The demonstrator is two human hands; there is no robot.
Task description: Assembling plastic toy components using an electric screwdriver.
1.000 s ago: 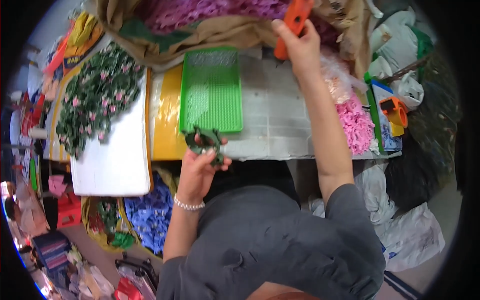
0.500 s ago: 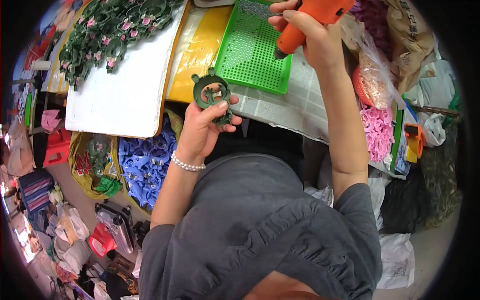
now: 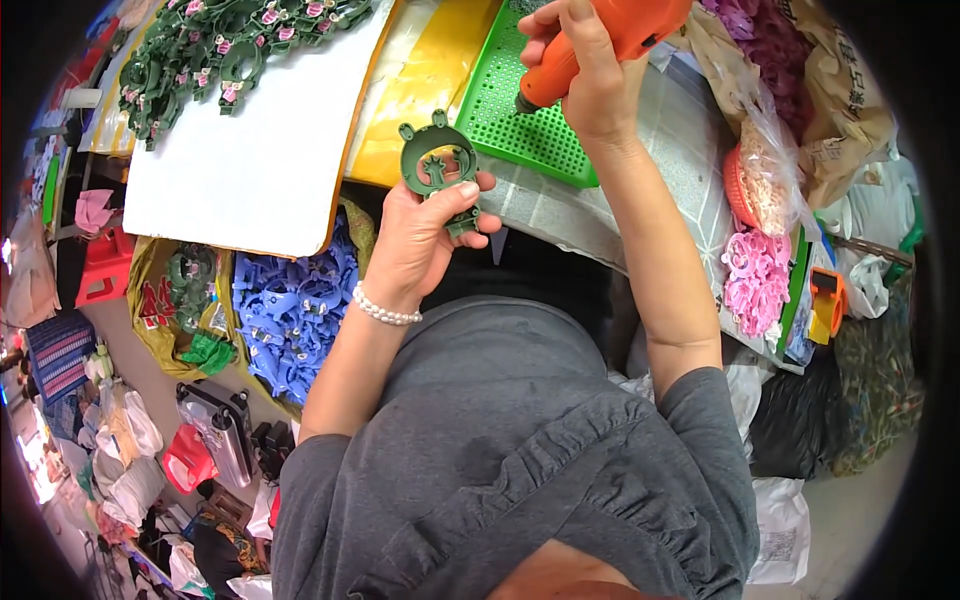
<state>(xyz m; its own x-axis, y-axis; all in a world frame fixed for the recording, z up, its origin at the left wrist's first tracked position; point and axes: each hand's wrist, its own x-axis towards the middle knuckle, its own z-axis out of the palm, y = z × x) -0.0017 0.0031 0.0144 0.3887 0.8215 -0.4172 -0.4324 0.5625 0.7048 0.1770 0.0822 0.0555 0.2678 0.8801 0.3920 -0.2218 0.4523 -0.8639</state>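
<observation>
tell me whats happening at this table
Someone is at a table with both hands full. The left hand holds a dark green plastic frame with two small ears and a round opening. The right hand grips an orange power screwdriver, its tip apart from the frame and seen against a green perforated tray. Pink-flowered green pieces lie on a white board to the left.
</observation>
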